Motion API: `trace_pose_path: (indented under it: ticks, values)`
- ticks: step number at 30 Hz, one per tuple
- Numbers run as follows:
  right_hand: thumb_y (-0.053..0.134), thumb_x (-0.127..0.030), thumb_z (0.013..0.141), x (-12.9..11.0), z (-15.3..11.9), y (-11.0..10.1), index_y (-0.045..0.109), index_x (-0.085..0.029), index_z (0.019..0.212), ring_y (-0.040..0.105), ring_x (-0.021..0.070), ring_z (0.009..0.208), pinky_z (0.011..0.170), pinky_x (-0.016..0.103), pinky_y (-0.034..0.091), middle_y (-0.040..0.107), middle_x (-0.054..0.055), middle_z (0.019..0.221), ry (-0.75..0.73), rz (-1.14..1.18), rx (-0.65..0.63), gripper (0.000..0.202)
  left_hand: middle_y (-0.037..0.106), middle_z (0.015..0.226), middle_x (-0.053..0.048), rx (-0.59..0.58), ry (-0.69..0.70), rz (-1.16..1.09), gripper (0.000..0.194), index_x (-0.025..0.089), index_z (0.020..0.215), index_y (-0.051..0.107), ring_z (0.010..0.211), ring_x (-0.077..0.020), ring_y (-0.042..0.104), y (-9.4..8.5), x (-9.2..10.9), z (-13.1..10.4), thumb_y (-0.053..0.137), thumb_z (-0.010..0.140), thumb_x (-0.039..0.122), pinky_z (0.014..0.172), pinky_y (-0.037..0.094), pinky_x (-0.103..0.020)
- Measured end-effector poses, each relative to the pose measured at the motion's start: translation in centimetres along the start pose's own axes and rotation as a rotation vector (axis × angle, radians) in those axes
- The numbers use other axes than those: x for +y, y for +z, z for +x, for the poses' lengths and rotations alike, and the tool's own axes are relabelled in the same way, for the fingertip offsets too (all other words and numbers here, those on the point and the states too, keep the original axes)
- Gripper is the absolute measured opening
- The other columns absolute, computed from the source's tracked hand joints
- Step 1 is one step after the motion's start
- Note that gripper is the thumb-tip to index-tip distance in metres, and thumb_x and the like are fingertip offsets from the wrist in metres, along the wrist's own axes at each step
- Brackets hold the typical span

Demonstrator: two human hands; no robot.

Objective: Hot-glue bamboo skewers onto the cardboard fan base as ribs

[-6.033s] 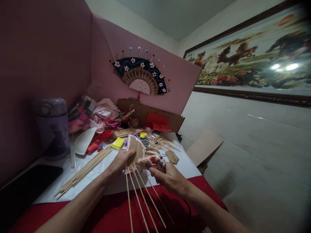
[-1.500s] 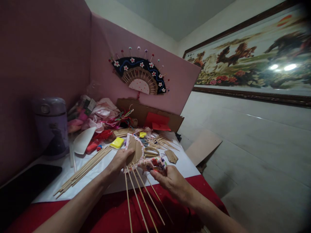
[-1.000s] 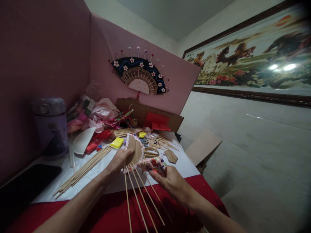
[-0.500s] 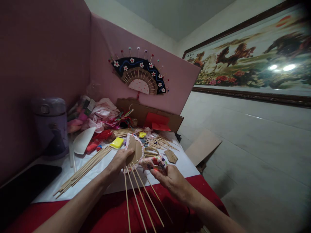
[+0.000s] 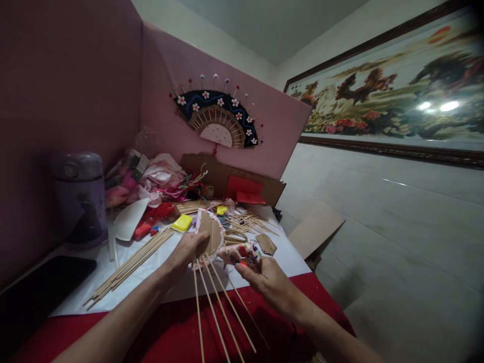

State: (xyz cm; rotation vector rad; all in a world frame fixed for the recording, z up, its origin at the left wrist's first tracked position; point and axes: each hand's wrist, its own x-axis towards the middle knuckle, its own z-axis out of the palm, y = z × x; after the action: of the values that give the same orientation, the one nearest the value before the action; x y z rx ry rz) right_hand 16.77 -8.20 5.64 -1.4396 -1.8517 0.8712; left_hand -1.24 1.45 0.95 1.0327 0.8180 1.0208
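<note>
My left hand [image 5: 189, 248] is closed on a cardboard half-round piece [image 5: 210, 229] with a patterned fabric edge, thumb on its brown face. Several thin wooden sticks [image 5: 216, 307] fan out from the piece's lower side towards me. In my right hand [image 5: 266, 278] is a flower-patterned tool [image 5: 240, 252], which looks like a glue gun; a small red light glows on it. Its narrow end points left and lies close beside the piece, near the sticks. Whether the tip touches is too small to tell.
A bundle of sticks [image 5: 130, 267], a yellow packet [image 5: 182, 223], scissors [image 5: 235, 236] and a cardboard scrap [image 5: 266, 244] lie on the white sheet [image 5: 151, 282]. A purple bottle [image 5: 81, 201] stands left. A decorated fan [image 5: 217, 118] is on the pink panel behind.
The patterned tool in my right hand has shifted very slightly to the right. My left hand and the cardboard piece look the same.
</note>
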Motion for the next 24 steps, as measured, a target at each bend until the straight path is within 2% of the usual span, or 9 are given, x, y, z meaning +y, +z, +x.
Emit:
trace_pose_path:
  ticks: [6, 12, 18, 24]
  values:
    - [0.047, -0.049, 0.085, 0.08, 0.07, -0.18, 0.047, -0.017, 0.062, 0.026, 0.0099, 0.054, 0.05, 0.024, 0.026, 0.031, -0.004, 0.057, 0.02, -0.004, -0.002, 0.038, 0.068, 0.069, -0.011, -0.009, -0.005, -0.003, 0.04, 0.007, 0.081, 0.067, 0.054, -0.0191, 0.06, 0.0, 0.0, 0.04, 0.065, 0.063, 0.043, 0.045, 0.041, -0.026]
    - [0.048, -0.048, 0.084, 0.03, -0.03, 0.16, 0.046, -0.017, 0.067, 0.029, 0.0105, 0.058, 0.053, 0.023, 0.029, 0.035, -0.002, 0.062, -0.011, 0.009, 0.005, 0.036, 0.068, 0.068, -0.011, 0.039, 0.023, 0.019, 0.037, 0.007, 0.079, 0.066, 0.055, -0.0189, 0.06, 0.2, 0.16, -0.28, 0.065, 0.063, 0.041, 0.046, 0.042, -0.026]
    - [0.047, -0.05, 0.084, 0.26, 0.0, 0.05, 0.039, -0.019, 0.06, 0.024, 0.0093, 0.053, 0.048, 0.024, 0.023, 0.029, -0.004, 0.056, 0.053, -0.012, -0.01, 0.04, 0.068, 0.071, -0.012, 0.003, 0.016, 0.023, 0.04, 0.007, 0.082, 0.066, 0.055, -0.0192, 0.06, 0.12, 0.13, -0.23, 0.064, 0.064, 0.043, 0.047, 0.042, -0.026]
    - [0.047, -0.046, 0.085, 0.41, 0.11, -0.08, 0.039, -0.019, 0.06, 0.026, 0.0093, 0.054, 0.05, 0.024, 0.024, 0.032, -0.004, 0.058, 0.018, 0.013, 0.025, 0.038, 0.067, 0.07, -0.011, 0.009, -0.009, 0.018, 0.041, 0.007, 0.083, 0.067, 0.055, -0.0188, 0.059, 0.01, 0.03, -0.05, 0.063, 0.065, 0.043, 0.047, 0.042, -0.026]
